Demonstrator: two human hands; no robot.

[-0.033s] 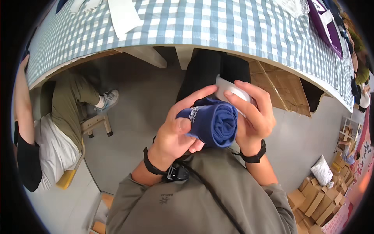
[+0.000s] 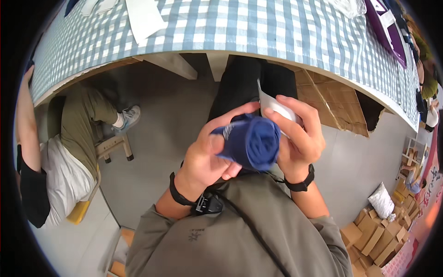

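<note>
A navy-blue cloth (image 2: pixel 262 144), wound into a tight roll with white print on its side, is held up before my lap. My left hand (image 2: pixel 199 159) is closed round its left side, thumb on the cloth and fingers reaching behind and under it. My right hand (image 2: pixel 304 141) is closed on a curved white strip (image 2: pixel 277 107), pinched between thumb and fingers just beyond the roll. The lower fingers of that hand are partly hidden behind the cloth. What the strip is made of, paper or thin card, I cannot tell.
A table with a blue-and-white checked cloth (image 2: pixel 207 27) spans the far side. White paper strips (image 2: pixel 144 21) and a purple tray (image 2: pixel 390 34) lie on it. Another person (image 2: pixel 69 157) sits at the left. Cardboard boxes (image 2: pixel 376 235) are piled on the floor at the right.
The blue roll has shifted slightly up and left in my hands. The white strip has turned more edge-on, its tip now pointing up.
</note>
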